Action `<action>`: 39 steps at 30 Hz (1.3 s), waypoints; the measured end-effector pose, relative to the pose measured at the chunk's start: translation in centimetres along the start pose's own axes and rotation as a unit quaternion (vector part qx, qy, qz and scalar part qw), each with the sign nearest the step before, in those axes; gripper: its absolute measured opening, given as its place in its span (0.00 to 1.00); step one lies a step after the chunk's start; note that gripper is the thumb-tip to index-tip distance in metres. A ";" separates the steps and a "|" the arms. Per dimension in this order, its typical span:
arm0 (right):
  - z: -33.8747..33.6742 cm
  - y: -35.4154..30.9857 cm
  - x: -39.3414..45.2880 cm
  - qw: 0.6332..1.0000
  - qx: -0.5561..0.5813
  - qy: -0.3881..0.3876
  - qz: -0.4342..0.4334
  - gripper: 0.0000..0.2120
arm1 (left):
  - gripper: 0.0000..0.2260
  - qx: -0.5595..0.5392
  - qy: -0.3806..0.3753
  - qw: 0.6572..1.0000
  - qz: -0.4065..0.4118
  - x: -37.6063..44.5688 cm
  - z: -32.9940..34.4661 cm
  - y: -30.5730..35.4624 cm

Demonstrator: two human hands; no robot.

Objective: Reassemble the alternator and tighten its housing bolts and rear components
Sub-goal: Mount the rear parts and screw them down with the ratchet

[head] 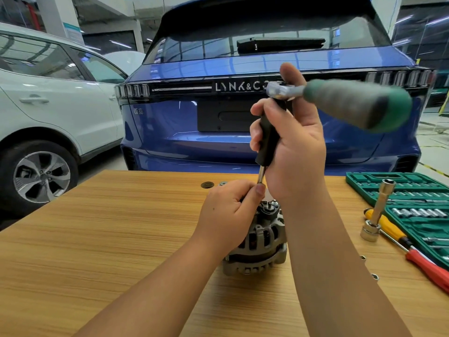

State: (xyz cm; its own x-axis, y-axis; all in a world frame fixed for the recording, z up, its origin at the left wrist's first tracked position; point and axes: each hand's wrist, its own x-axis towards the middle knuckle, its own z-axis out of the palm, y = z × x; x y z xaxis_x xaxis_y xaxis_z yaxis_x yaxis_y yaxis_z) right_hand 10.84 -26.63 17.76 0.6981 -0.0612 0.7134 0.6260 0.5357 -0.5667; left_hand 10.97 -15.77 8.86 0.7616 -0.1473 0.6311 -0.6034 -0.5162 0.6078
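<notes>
The alternator [257,242] stands on the worktop [109,227] near its middle, with the left hand [228,212] touching its left upper side and the right hand [289,142] above it, gripping a spinner handle [268,139] that stands upright over the alternator with a ratchet [345,100] fitted across its top. Right of the alternator a socket on an extension bar [377,210] stands on the worktop, two screwdrivers [408,246] just behind it, and the socket case [413,190] lies beyond at the right edge. Behind the alternator, past the worktop's far edge, stands a car [194,113], with a second car [48,113] to its left; what look like small nuts [375,276] lie right of the alternator.
</notes>
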 end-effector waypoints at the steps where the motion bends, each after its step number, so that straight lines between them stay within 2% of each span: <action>1: -0.1 -0.1 0.0 1.000 0.028 -0.008 0.009 0.19 | 0.20 -0.003 0.000 1.000 0.002 0.0 0.0 0.0; 5: -0.4 -0.5 0.0 0.994 0.079 -0.058 0.045 0.23 | 0.20 -0.013 0.002 1.000 0.009 0.0 0.0 0.0; 7: -0.2 -0.7 0.1 0.995 0.066 -0.046 0.065 0.24 | 0.20 -0.015 0.002 1.000 0.009 0.0 0.0 -0.1; 9: 0.3 -0.9 0.0 0.997 0.044 -0.013 0.066 0.17 | 0.21 -0.014 0.004 1.000 0.011 0.0 0.1 -0.1; 11: 0.5 -0.9 -0.1 0.998 -0.025 0.040 0.041 0.11 | 0.22 -0.012 0.007 1.000 0.020 0.0 0.1 -0.1; 14: 0.2 -0.7 0.1 0.990 -0.088 0.103 0.030 0.09 | 0.21 -0.015 0.010 1.000 0.025 0.0 0.2 -0.1; 17: -0.3 -0.7 0.3 0.994 -0.033 0.066 0.081 0.01 | 0.19 -0.005 0.019 1.000 0.015 0.0 0.2 -0.1; 19: -0.5 -0.5 0.2 0.998 -0.017 0.036 0.056 0.09 | 0.17 -0.004 0.019 1.000 0.013 0.0 0.2 -0.1; 21: -0.3 -0.3 0.0 0.999 -0.037 0.016 -0.004 0.15 | 0.18 -0.006 0.017 1.000 0.013 -0.1 0.1 -0.1; 24: 0.3 0.1 -0.1 0.996 -0.071 0.004 -0.044 0.18 | 0.21 0.001 0.007 1.000 0.008 -0.1 0.2 -0.1; 27: -0.1 0.3 0.1 0.998 -0.050 0.010 -0.038 0.18 | 0.21 0.005 0.008 1.000 0.013 0.0 0.2 0.1; 29: -0.4 0.2 0.2 1.000 0.012 0.011 -0.011 0.17 | 0.22 0.002 0.009 1.000 0.015 0.0 0.1 0.0; 31: -0.5 0.0 0.2 0.997 0.079 -0.011 0.018 0.16 | 0.25 -0.003 0.012 1.000 0.019 0.0 0.2 -0.1; 33: -0.6 -0.1 0.2 0.996 0.079 -0.026 0.027 0.19 | 0.24 -0.004 0.016 1.000 0.024 0.0 0.2 -0.1; 37: 0.2 -0.4 -0.1 0.999 -0.008 0.031 0.026 0.17 | 0.24 -0.005 0.014 1.000 0.024 0.0 0.2 -0.2; 39: 0.2 -0.6 -0.1 0.995 -0.041 0.084 0.025 0.12 | 0.22 -0.010 0.015 1.000 0.026 0.0 0.2 -0.2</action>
State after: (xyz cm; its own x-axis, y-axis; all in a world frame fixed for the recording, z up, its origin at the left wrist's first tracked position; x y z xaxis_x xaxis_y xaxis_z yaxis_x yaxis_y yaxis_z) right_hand 10.36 -26.81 18.13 0.7726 -0.1793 0.6090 0.6110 0.4706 -0.6366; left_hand 11.17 -15.83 8.64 0.7225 -0.1478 0.6754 -0.6463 -0.4914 0.5838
